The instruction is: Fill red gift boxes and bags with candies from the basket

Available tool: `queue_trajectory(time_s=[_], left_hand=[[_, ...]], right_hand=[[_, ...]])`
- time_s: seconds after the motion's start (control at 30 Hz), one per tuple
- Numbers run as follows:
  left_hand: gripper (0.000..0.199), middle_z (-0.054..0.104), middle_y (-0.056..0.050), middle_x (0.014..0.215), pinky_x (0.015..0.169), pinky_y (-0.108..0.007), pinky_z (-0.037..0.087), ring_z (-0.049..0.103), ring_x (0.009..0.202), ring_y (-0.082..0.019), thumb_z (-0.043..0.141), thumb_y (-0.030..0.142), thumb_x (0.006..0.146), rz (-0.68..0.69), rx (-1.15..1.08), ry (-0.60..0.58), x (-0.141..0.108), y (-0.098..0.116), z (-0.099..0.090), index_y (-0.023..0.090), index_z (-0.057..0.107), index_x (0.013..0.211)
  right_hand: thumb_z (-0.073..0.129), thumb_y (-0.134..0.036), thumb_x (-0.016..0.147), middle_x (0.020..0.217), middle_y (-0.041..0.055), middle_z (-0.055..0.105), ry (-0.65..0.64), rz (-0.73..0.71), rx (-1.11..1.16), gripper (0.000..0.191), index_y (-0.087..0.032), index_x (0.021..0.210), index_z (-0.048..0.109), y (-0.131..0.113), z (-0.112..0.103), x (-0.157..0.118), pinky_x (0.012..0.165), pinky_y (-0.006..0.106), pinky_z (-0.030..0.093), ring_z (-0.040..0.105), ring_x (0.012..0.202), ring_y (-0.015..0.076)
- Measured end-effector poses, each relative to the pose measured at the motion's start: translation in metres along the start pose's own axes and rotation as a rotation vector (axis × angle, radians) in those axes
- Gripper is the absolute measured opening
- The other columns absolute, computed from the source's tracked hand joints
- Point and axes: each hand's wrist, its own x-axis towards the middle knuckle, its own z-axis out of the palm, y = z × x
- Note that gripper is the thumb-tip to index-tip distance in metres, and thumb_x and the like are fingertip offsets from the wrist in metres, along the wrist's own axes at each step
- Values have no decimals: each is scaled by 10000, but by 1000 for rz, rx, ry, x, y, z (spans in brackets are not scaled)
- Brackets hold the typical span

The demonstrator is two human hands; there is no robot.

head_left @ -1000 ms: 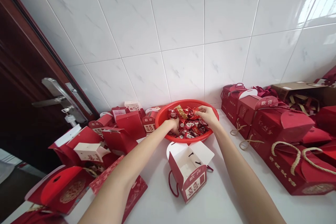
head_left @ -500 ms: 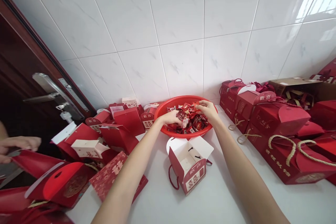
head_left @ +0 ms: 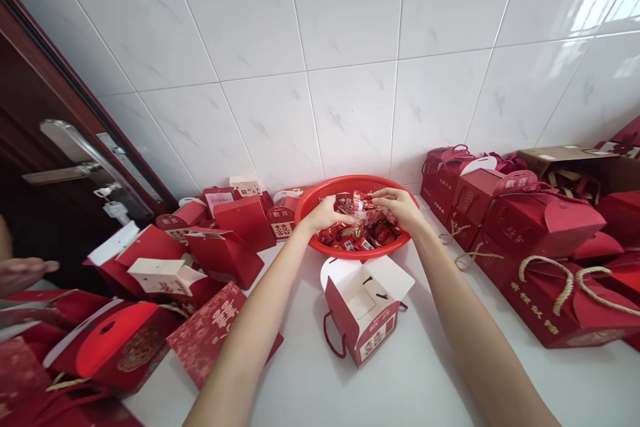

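A red plastic basket [head_left: 361, 255] full of red-wrapped candies [head_left: 380, 232] stands against the tiled wall. Over its left side, my left hand [head_left: 325, 215] has its fingers closed on wrapped candies. My right hand [head_left: 397, 205] is over the right side, its fingertips pinched on a red wrapper. Both hands are close together, partly hiding what they hold. Just in front of the basket stands an open red and white gift box [head_left: 364, 320] with its flaps spread and a dark red cord loop on its side. The inside of the box shows its white bottom.
Red gift boxes with rope handles [head_left: 550, 287] are lined up at the right, beside a brown cardboard box [head_left: 563, 155]. More red boxes and bags [head_left: 240, 220] crowd the left. Another person's hand [head_left: 25, 273] shows at the far left, by a dark door [head_left: 30, 107].
My hands have come closer together over the basket and lifted wrapped candies slightly. The other person's hand has released a red box at the left. The view has shifted a little.
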Motion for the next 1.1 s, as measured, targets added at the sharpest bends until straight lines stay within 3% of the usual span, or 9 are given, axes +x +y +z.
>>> queue_trajectory(time_s=[0.13, 0.33, 0.47, 0.57, 0.67, 0.83, 1.0, 1.1], left_hand=[[573, 759, -89, 1051, 963, -442, 528, 691, 1023, -287, 914, 217, 516, 8, -5, 51, 0, -1, 0, 141, 686, 1037], [677, 740, -115, 1141, 1028, -463, 486, 663, 1129, -306, 906, 255, 554, 68, -32, -33, 0, -1, 1, 142, 664, 1176], [715, 728, -129, 1177, 1028, -469, 489, 655, 1149, -313, 902, 260, 566, 67, -34, -53, -1, 0, 1, 136, 643, 1221], [698, 721, -128, 1199, 1012, -461, 503, 653, 1147, -318, 889, 223, 571, 44, 10, -10, -3, 1, 1, 139, 640, 1217], [690, 694, -121, 1260, 1012, -442, 502, 632, 1178, -319, 869, 166, 557, 51, 51, 46, -3, 2, 1, 151, 642, 1208], [654, 723, -109, 1179, 1003, -432, 503, 663, 1106, -296, 816, 120, 552, 6, -16, 71, -2, 3, 3, 139, 654, 1185], [643, 751, -60, 1004, 902, -381, 554, 701, 945, -241, 782, 43, 538, -80, -91, 181, 1, -4, 0, 141, 646, 1158], [629, 746, -43, 958, 869, -359, 570, 709, 908, -224, 785, 55, 568, -95, -115, 256, 5, -10, -3, 148, 621, 1168]], right_hand=[[839, -401, 597, 649, -20, 653, -58, -19, -51, 328, -178, 806, 723, -4, 3, -4, 406, 204, 324, 428, 450, 61], [867, -448, 557, 697, 0, 686, -150, -71, -72, 371, -170, 748, 711, -7, 8, -8, 514, 228, 448, 580, 590, 124], [845, -449, 605, 679, -17, 678, -136, -120, -32, 359, -190, 788, 676, -8, 5, -9, 502, 237, 457, 560, 517, 108], [838, -369, 644, 945, 12, 746, -168, -196, 130, 285, -213, 810, 666, -11, 1, -11, 701, 291, 561, 695, 732, 155], [855, -301, 612, 1136, 40, 732, -225, -241, 286, 230, -201, 723, 680, -14, -3, -14, 922, 362, 555, 715, 980, 214], [880, -412, 585, 1043, 55, 753, -139, -185, 307, 316, -203, 704, 675, -13, -4, -14, 884, 383, 575, 718, 887, 204], [925, -332, 502, 1033, 18, 748, -39, -193, 316, 466, -245, 911, 719, -7, -3, -9, 910, 364, 559, 697, 947, 194], [926, -334, 480, 1005, 27, 747, -28, -158, 306, 512, -231, 938, 721, -4, -4, -6, 902, 371, 554, 696, 931, 201]])
